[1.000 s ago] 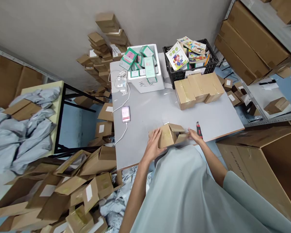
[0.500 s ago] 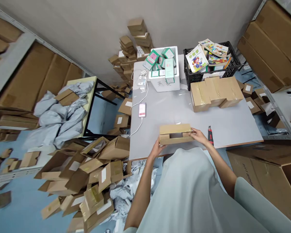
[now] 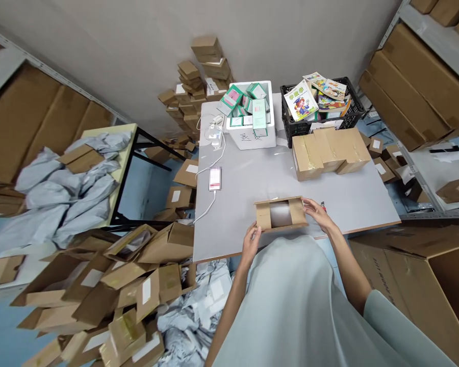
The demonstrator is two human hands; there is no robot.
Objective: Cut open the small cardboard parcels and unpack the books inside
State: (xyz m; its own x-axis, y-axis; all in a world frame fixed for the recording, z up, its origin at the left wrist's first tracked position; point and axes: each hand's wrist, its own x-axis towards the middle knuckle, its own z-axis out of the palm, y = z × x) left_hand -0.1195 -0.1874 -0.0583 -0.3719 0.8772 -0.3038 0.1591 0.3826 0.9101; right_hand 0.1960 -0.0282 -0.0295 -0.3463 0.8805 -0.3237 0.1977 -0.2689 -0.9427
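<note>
A small cardboard box (image 3: 263, 218) lies between my hands at the table's front edge, its short end flaps folded inward. Through the gap between those flaps shows a pale grey inside that I cannot make out. My left hand (image 3: 251, 240) grips its left front corner, thumb on top. Closed on the right end is my right hand (image 3: 318, 213), fingers along the side. Just beyond that hand peeks a red and black utility knife (image 3: 323, 206), mostly hidden by it.
On the grey table (image 3: 245, 178) stand three closed cartons (image 3: 329, 153), a black crate (image 3: 290, 133) of books, a white foam box (image 3: 252, 141) of green-white packets, and a phone (image 3: 214, 178) on a cable. Opened boxes (image 3: 153, 290) heap on the left floor; a large carton (image 3: 390, 270) stands right.
The box has tipped so its opening faces up more, and the inside shows wider. My right hand now covers most of the knife. The whole view has shifted slightly.
</note>
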